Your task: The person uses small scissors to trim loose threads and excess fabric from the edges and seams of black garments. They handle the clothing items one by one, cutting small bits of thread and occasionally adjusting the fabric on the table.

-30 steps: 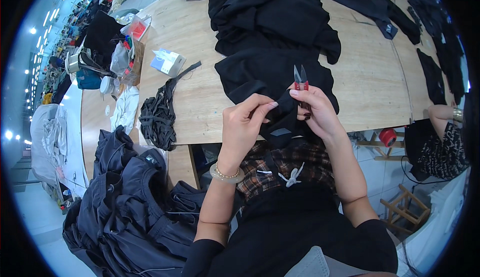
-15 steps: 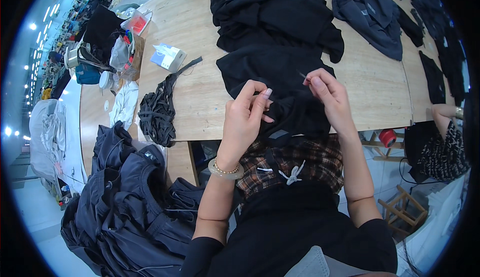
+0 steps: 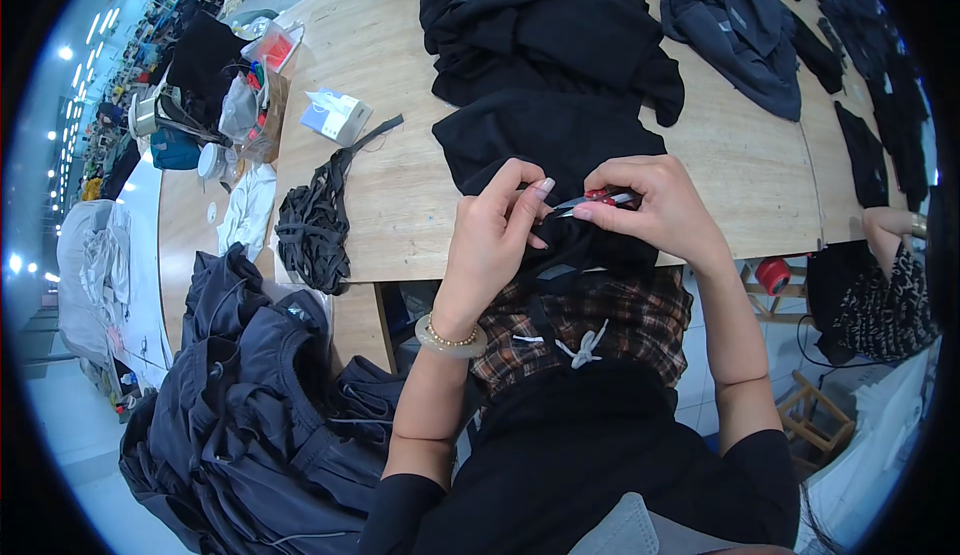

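In my right hand is a small pair of thread snips, red at the handle, gripped between thumb and fingers. Their thin metal tips point left and come close to the fingertips of my left hand. The left thumb and index finger are pinched together; what they hold is too small to make out. Beneath both hands a black garment spreads over the table edge and hangs down to my lap.
More black cloth lies piled beyond on the wooden table. A bundle of dark fabric strips and a tissue box are to the left. Dark trousers heap at my lower left. Another person's arm shows at right.
My right hand has moved left toward the left hand, and the red snips now show in its fingers. The left hand has stayed nearly in place, still pinched.
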{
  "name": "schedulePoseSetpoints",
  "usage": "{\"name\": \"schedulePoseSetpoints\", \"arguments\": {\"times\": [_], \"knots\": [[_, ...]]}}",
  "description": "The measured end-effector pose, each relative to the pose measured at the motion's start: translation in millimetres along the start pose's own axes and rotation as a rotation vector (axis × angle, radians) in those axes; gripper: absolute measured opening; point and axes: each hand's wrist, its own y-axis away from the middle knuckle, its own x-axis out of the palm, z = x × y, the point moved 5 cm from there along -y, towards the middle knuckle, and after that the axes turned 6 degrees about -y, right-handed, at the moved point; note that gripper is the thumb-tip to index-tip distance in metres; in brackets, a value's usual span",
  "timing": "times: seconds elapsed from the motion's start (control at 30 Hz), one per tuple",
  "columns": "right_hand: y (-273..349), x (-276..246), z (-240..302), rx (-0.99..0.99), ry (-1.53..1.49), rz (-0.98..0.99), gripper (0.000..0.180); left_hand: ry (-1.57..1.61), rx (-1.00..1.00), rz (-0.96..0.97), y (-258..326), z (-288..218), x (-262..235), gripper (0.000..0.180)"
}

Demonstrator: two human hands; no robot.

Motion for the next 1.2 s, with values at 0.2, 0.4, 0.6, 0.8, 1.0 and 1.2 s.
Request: {"name": "schedulePoseSetpoints", "arguments": {"times": [0.2,0.4,0.6,0.8,1.0,1.2], "knots": [[0.8,5.4,-0.8,-0.049,-0.025,-0.041,0.034,0.018,-0.015,0.003,-0.7,0.6,-0.8,0.011],[1.2,6.2,-1.1,-0.070,-0.001,-0.042,0.029,0.065,-0.068,0.035,-0.7,-0.4,-0.1,0.012],[5.2,2.8,-19.9,0.132,-0.366,-0.162,0.027,0.102,-0.077,0.015,-2.4,8.9,-6.1,0.014],[21.2,53.5,-35.5,0.211,-0.699,-0.142,0.026,0.261,-0.093,-0.036,-8.3,20.7,-9.7,0.013],[23.4,63.2,-58.7,0.443,-0.875,-0.347,0.027,-0.972,0.297,-0.856,7.3,25.6,-63.0,0.033],[26.7,59.5,-65.4,0.429,-0.939,-0.314,0.022,-0.203,-0.131,-0.290,48.3,51.0,-37.2,0.023]]}}
